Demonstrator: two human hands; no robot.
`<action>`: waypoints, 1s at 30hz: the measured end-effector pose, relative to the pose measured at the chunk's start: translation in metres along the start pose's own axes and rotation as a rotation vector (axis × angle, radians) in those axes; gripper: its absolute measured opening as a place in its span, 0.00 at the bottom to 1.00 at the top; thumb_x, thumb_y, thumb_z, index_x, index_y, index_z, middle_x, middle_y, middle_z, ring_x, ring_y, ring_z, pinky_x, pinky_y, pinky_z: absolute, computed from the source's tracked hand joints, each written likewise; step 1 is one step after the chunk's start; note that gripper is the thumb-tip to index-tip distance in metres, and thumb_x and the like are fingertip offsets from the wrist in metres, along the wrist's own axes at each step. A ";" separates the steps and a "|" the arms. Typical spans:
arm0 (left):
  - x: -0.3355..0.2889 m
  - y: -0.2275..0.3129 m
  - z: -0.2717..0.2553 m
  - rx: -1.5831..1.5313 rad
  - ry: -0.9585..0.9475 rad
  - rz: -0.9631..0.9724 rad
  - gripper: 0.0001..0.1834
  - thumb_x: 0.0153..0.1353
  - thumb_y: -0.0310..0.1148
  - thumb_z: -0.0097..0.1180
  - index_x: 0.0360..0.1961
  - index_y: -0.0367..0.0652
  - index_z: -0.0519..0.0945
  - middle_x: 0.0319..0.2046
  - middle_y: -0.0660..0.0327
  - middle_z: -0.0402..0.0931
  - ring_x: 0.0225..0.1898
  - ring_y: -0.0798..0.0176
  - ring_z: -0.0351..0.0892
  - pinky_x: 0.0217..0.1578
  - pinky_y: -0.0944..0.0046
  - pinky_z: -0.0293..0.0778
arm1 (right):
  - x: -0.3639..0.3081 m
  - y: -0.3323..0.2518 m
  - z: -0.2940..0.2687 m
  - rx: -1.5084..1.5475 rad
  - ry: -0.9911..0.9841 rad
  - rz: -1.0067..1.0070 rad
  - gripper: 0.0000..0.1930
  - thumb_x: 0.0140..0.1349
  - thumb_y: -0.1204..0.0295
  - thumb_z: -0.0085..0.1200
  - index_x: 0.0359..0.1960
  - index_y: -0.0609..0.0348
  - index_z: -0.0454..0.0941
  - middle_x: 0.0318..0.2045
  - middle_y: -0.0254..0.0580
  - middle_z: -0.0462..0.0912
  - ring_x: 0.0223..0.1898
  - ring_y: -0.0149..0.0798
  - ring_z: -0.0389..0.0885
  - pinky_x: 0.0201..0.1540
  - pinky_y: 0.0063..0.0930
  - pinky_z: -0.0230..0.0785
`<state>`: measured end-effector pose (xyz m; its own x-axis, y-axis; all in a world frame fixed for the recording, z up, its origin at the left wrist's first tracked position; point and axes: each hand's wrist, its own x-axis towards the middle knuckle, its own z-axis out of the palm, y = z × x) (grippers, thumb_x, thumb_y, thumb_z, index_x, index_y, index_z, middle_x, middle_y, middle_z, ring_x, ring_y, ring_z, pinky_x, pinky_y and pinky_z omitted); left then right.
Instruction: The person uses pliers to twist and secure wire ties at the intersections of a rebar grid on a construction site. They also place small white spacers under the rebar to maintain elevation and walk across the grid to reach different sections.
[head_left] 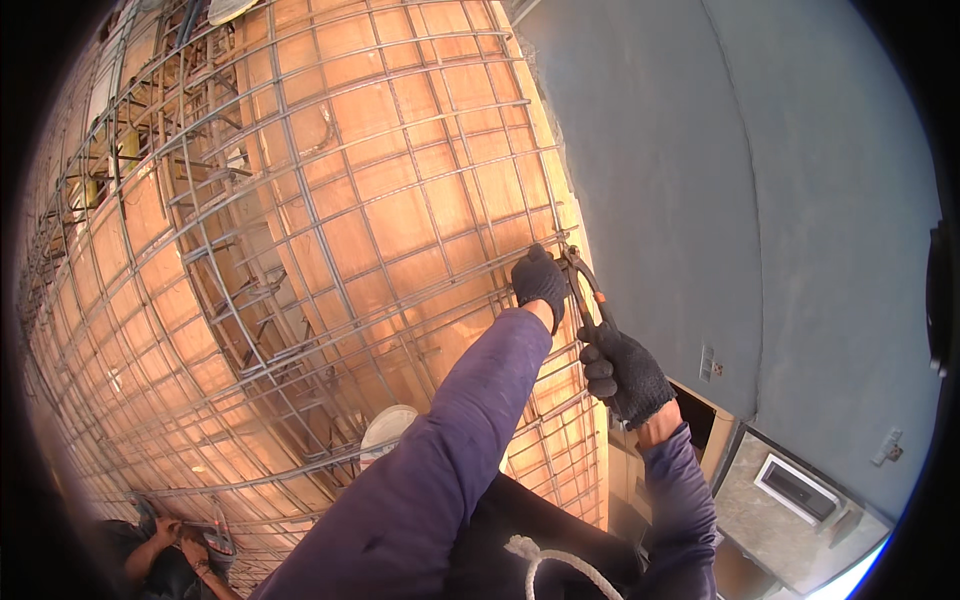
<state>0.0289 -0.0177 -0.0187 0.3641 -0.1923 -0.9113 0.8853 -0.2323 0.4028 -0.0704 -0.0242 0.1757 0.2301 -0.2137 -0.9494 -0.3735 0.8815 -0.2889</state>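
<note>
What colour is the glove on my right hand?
Your right glove is black or very dark grey, seen best in the head view.

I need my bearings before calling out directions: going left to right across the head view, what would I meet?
Co-worker's hands → white bucket → dark-gloved left hand → dark-gloved right hand gripping pincers → small wall fitting → white-framed rectangular panel → second small wall fitting.

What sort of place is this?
Probably a building site: a rebar grid spans plywood, and the right hand has pincers at the rebar's edge.
</note>
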 end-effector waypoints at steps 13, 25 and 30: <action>-0.037 0.015 -0.014 -0.574 -0.753 -0.453 0.18 0.73 0.48 0.56 0.42 0.43 0.82 0.34 0.58 0.79 0.34 0.63 0.83 0.33 0.56 0.79 | 0.018 0.037 -0.017 0.819 -0.503 0.158 0.22 0.82 0.59 0.44 0.59 0.70 0.72 0.33 0.35 0.74 0.24 0.25 0.71 0.18 0.21 0.63; -0.041 -0.019 0.050 0.083 -0.169 -0.022 0.25 0.67 0.49 0.62 0.42 0.33 0.79 0.31 0.52 0.82 0.35 0.54 0.87 0.36 0.55 0.80 | 0.024 0.004 -0.043 -1.332 0.428 -0.252 0.21 0.73 0.53 0.53 0.38 0.62 0.78 0.22 0.41 0.81 0.26 0.33 0.83 0.23 0.32 0.71; -0.035 0.001 -0.011 -0.397 -0.838 -0.433 0.22 0.64 0.52 0.69 0.41 0.46 0.78 0.31 0.61 0.82 0.30 0.64 0.84 0.32 0.53 0.80 | 0.034 0.042 -0.023 0.745 -0.517 0.276 0.11 0.78 0.63 0.47 0.39 0.55 0.73 0.20 0.25 0.70 0.16 0.26 0.69 0.19 0.27 0.66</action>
<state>0.0200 -0.0001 0.0128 -0.1945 -0.8070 -0.5576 0.9801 -0.1373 -0.1432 -0.0988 -0.0045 0.1286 0.6553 0.0984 -0.7489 0.1544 0.9531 0.2604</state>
